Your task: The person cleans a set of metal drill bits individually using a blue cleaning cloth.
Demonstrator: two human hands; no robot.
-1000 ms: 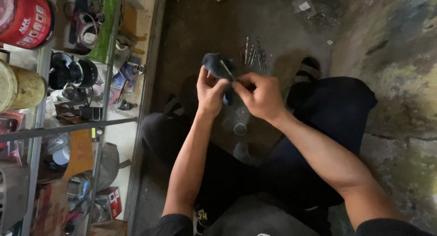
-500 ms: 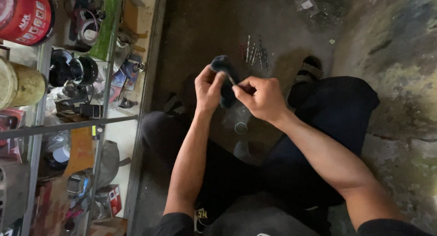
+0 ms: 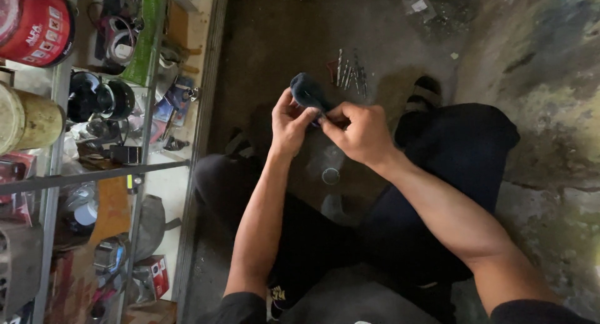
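A small dark blue-grey part, rounded at its far end, sits between both hands above my knees. My left hand grips its near end from the left, fingers curled around it. My right hand meets it from the right, thumb and fingertips pinched at the part's lower end; whatever those fingertips hold is hidden. Beyond the hands, several thin metal rods and a small red-handled tool lie on the dark floor.
A metal-framed glass shelf unit full of tools, cans and boxes stands at the left, with a red can on top. A clear plastic bottle stands between my legs. A rough concrete wall rises at the right.
Both hands have stayed together on the dark part. A thin metal pin seen in my right fingers a second ago is no longer visible, and the fingers have closed in on the part.
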